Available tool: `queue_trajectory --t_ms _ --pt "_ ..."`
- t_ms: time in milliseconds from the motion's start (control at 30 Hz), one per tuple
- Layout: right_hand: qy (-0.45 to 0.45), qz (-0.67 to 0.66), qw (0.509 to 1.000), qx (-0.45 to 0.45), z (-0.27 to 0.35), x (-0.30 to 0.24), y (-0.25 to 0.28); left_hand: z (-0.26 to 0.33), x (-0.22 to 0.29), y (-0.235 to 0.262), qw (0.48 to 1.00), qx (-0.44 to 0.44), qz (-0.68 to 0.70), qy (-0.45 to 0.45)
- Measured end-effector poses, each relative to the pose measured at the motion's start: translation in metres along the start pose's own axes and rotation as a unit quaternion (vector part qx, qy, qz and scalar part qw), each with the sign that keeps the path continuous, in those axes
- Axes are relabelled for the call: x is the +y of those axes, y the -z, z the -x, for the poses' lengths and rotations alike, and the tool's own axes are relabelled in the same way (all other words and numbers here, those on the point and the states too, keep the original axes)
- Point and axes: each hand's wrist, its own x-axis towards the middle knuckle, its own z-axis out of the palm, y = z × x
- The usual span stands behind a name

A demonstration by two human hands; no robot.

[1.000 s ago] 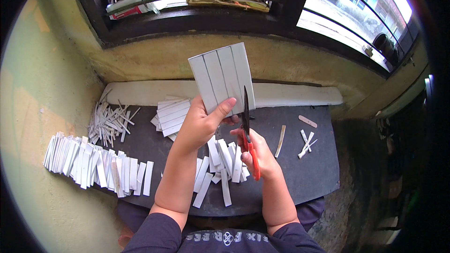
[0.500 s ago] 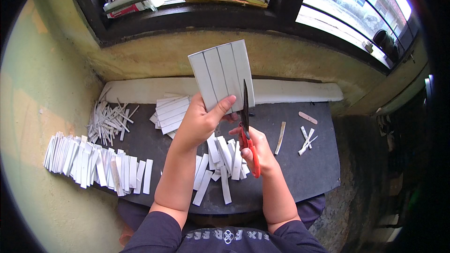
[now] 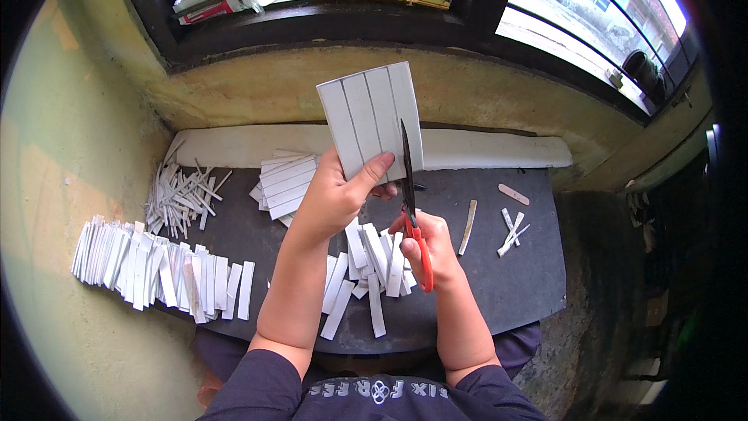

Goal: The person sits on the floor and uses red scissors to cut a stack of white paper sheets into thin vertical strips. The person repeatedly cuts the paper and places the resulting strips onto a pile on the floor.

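Scissors with red handles and dark metal blades [image 3: 409, 201] sit in the right hand [image 3: 438, 249], whose fingers are curled closed about the handles; in the head view, their blades stand nearly edge-on, so how far they part cannot be told. The left hand [image 3: 349, 183] pinches the lower part of a white, card-like rectangular sheet with dark parallel lines [image 3: 360, 113], thumb on its face. The sheet is raised above the black surface [image 3: 499, 288], near its far edge, with a blade lying close to the sheet's rightmost line.

The step in hand looks like cutting a strip along that line; the next move seems to call for a steady left grip and the blades kept true to the line as they close.

Below the hands, toward the near edge, lies a loose heap of flat white strips [image 3: 375, 265]. A long row of white strips [image 3: 136, 265] runs along the left edge, thin white offcuts [image 3: 178, 196] fill the far left corner, and a stack of white lined sheets [image 3: 288, 187] lies near the far edge.
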Motion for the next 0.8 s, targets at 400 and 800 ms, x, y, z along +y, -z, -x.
queue_trajectory --t_ms 400,800 --pt "-0.013 0.015 1.0 0.02 0.001 0.008 -0.001 0.0 0.001 -0.003 0.999 0.036 0.011 0.007" --pt "-0.026 0.037 0.998 0.037 0.003 0.007 -0.003 0.001 0.006 0.001 0.998 0.063 0.001 -0.004"
